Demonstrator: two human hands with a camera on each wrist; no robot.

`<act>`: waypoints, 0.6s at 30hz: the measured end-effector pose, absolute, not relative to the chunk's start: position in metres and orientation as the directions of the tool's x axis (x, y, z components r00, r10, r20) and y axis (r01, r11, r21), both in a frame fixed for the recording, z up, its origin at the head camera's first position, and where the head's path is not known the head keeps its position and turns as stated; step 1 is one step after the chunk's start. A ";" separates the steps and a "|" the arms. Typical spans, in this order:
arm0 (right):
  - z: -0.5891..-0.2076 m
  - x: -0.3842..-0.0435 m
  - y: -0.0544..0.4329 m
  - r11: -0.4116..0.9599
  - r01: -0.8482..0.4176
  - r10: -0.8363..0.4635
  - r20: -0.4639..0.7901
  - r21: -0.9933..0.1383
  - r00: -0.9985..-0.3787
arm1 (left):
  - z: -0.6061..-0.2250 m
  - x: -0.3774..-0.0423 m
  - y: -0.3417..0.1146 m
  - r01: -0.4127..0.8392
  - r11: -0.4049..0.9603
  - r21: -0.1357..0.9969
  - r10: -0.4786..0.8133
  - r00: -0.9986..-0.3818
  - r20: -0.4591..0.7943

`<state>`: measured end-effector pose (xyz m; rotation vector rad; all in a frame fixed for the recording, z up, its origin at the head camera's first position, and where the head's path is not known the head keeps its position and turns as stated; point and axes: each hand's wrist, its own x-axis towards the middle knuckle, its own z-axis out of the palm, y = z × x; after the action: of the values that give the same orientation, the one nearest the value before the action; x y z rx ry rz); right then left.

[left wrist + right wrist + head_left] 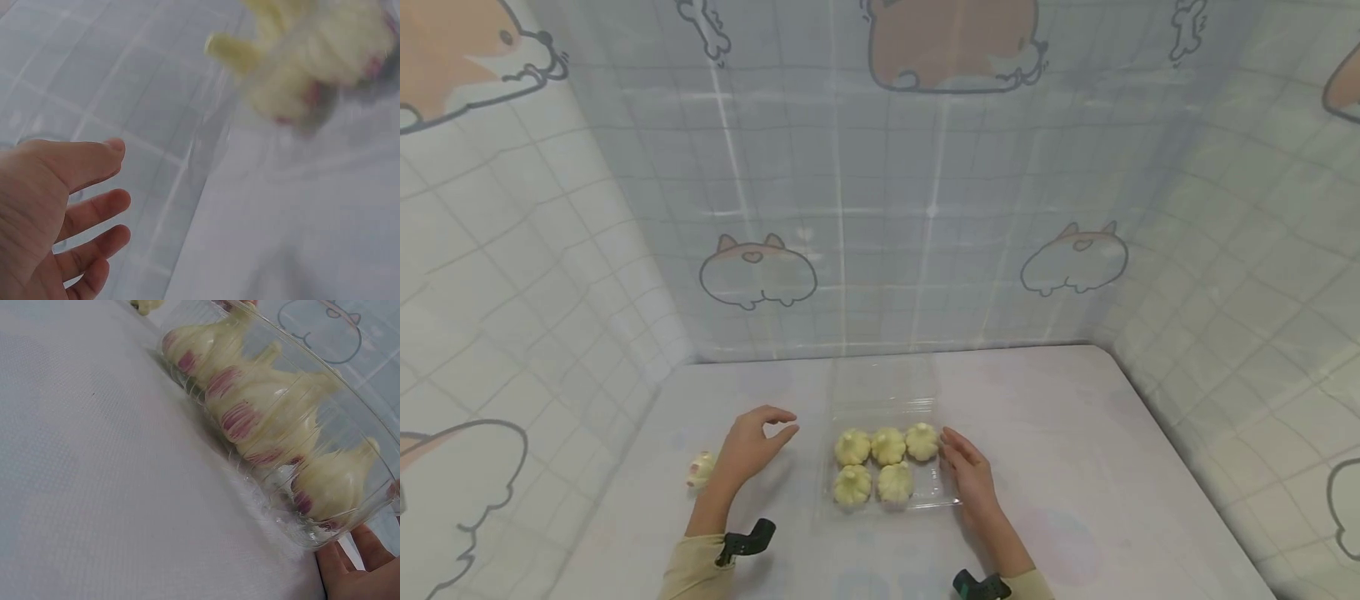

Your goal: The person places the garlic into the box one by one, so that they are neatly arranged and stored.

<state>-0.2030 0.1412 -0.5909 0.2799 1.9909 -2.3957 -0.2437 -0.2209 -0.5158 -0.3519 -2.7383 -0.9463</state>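
Note:
Several pale garlic bulbs [888, 447] sit in two rows in a clear plastic container [936, 492], with a gap at its front right corner. Purple streaks mark the bulbs [240, 419] in the right wrist view. My right hand [972, 477] rests against the container's right side, its fingers touching the wall. To the left of the container, my left hand [754, 443] hovers with thumb and fingers apart and nothing between them. Blurred bulbs [281, 87] appear beyond that hand in the left wrist view. Another garlic bulb [702, 469] lies on the table, left of my left forearm.
The container's clear lid [883, 379] stands open toward the back. A pale table [1075, 433] holds everything. Curtains with a grid and cartoon dogs [880, 208] enclose the back and both sides. Each wrist carries a black strapped device [747, 542].

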 end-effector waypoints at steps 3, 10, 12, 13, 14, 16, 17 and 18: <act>-0.592 -0.203 0.142 -0.197 0.129 0.102 -0.151 -0.972 -0.983 | -0.519 -0.240 -0.236 0.268 0.780 0.566 0.124 -0.952 0.280; -0.592 -0.201 0.142 -0.186 0.123 0.094 -0.142 -0.975 -0.985 | -0.525 -0.233 -0.272 0.226 0.800 0.555 0.066 -0.954 0.293; -0.592 -0.201 0.142 -0.192 0.127 0.094 -0.147 -0.973 -0.985 | -0.528 -0.232 -0.282 0.234 0.800 0.552 0.057 -0.946 0.319; -0.592 -0.201 0.142 -0.192 0.126 0.095 -0.146 -0.973 -0.985 | -0.529 -0.232 -0.287 0.241 0.801 0.548 0.054 -0.941 0.335; -0.592 -0.201 0.142 -0.186 0.122 0.094 -0.141 -0.975 -0.985 | -0.530 -0.231 -0.291 0.247 0.800 0.546 0.051 -0.936 0.349; -0.592 -0.201 0.142 -0.182 0.124 0.098 -0.143 -0.976 -0.985 | -0.533 -0.230 -0.300 0.252 0.800 0.545 0.041 -0.929 0.369; -0.592 -0.202 0.142 -0.181 0.125 0.099 -0.144 -0.976 -0.985 | -0.534 -0.229 -0.304 0.252 0.795 0.551 0.034 -0.927 0.373; -0.592 -0.202 0.142 -0.176 0.123 0.100 -0.142 -0.977 -0.985 | -0.535 -0.227 -0.308 0.247 0.790 0.561 0.025 -0.927 0.373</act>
<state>-0.2020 0.1424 -0.5915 0.2705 2.0072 -2.3817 -0.2274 -0.3076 -0.5348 -0.2073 -2.6328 -0.8936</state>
